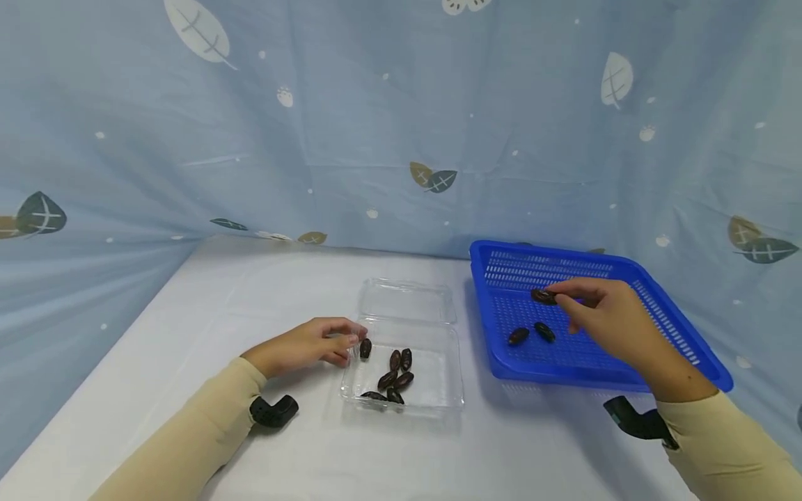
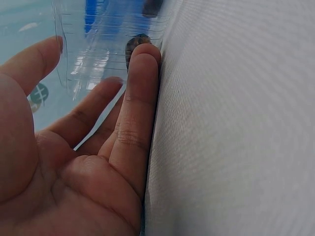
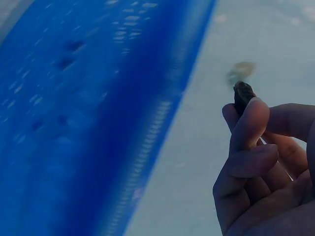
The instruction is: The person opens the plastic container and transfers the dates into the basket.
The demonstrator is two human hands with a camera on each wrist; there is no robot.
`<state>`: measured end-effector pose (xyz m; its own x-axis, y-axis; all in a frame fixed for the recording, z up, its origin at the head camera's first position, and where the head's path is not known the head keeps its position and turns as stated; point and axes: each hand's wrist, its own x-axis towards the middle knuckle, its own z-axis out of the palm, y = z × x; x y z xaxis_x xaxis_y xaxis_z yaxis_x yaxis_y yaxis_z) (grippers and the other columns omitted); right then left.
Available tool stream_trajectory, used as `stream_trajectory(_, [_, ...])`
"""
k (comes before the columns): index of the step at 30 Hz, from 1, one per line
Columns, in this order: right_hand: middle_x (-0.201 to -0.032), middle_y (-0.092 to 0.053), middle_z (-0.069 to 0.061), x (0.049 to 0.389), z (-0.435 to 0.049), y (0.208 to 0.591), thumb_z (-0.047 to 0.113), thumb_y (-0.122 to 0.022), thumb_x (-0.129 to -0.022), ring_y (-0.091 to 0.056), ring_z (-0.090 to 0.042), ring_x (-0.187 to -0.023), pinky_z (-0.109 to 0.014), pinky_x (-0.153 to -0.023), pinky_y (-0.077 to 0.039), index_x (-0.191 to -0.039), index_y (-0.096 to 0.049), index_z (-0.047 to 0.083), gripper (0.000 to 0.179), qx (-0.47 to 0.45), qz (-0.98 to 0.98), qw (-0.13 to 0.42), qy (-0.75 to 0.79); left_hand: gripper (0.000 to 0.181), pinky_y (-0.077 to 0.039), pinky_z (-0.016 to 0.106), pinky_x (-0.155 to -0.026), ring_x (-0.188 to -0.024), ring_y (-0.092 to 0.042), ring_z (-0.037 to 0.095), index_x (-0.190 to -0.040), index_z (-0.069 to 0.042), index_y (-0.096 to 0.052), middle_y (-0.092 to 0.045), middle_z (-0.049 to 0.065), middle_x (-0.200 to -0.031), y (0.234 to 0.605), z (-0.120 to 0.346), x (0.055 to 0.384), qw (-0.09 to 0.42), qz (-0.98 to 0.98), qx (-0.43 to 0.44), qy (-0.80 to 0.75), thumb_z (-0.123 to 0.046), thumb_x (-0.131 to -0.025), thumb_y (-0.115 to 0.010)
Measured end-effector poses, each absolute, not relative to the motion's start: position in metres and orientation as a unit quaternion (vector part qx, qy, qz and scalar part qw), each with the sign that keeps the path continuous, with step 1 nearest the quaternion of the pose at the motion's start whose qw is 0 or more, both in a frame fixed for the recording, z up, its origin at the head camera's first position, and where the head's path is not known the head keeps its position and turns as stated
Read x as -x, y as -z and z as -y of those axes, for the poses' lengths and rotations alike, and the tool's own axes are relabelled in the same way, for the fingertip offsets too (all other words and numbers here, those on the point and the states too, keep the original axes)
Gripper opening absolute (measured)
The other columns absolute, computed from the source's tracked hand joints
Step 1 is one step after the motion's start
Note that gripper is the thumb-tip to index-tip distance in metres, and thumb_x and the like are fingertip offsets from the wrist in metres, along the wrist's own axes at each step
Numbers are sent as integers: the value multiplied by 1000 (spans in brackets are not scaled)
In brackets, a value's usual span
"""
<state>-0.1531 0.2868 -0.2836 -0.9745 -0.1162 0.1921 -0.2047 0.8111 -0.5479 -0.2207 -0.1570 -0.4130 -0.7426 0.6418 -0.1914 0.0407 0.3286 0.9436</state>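
My right hand [image 1: 610, 321] is raised over the blue basket and pinches a dark brown date [image 1: 542, 296] between thumb and fingertips. The right wrist view shows the same date [image 3: 242, 97] poking out past the fingertips. On the other side, my left hand [image 1: 307, 344] rests on the table at the left wall of a clear plastic clamshell box [image 1: 438, 362]. Its fingers are extended, with the fingertips right at that wall. Several dates [image 1: 387, 380] lie inside the box, one [image 1: 365, 348] of them close to my left fingertips.
A blue plastic basket [image 1: 495, 362] with slotted walls stands to the right and holds two loose dates, one [image 1: 518, 336] left of the other [image 1: 544, 332]. The box's lid [image 1: 407, 301] is folded back, away from me. A blue leaf-print cloth [image 1: 351, 125] hangs behind the white table [image 1: 207, 313].
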Motion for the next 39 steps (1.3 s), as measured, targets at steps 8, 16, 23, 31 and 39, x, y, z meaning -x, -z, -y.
stream_trajectory(8, [-116,-68,-28,181,-314,319,10,-60,-99,-66,-16,-62,-29,-46,-43,-118,-70,0,24,-66,965,20,-253,49,-55,37,-100,-108,-69,23,-141,-5,-53,-51,19,-147,412,157,220,281,-765,-224,-535,-35,-103,-57])
stream_trajectory(16, [-113,-69,-31,195,-320,343,5,-59,-98,-68,-21,-66,-31,-54,-55,-115,-69,-7,23,-57,968,-23,-242,48,-54,37,-101,-108,-69,22,-140,-7,-53,-50,16,-148,413,155,220,282,-767,-221,-533,-37,-103,-56])
stream_trajectory(23, [-112,-70,-28,201,-316,354,3,-59,-97,-69,-20,-69,-30,-56,-57,-112,-71,-5,21,-66,970,-35,-231,51,-49,44,-107,-108,-69,22,-142,-8,-52,-50,16,-149,409,158,220,285,-775,-221,-519,-40,-103,-55])
stream_trajectory(31, [-107,-72,-24,202,-310,356,2,-61,-95,-68,-18,-70,-29,-56,-57,-109,-72,-4,18,-75,976,-39,-200,49,-53,39,-103,-110,-69,23,-141,-7,-53,-51,16,-148,410,161,220,282,-770,-223,-527,-38,-103,-56])
stream_trajectory(39, [-107,-72,-23,200,-311,354,5,-63,-95,-70,-22,-80,-33,-61,-60,-109,-72,-3,19,-73,978,-45,-191,50,-52,41,-103,-107,-70,22,-141,-6,-53,-51,17,-148,411,159,220,278,-770,-227,-528,-39,-103,-56])
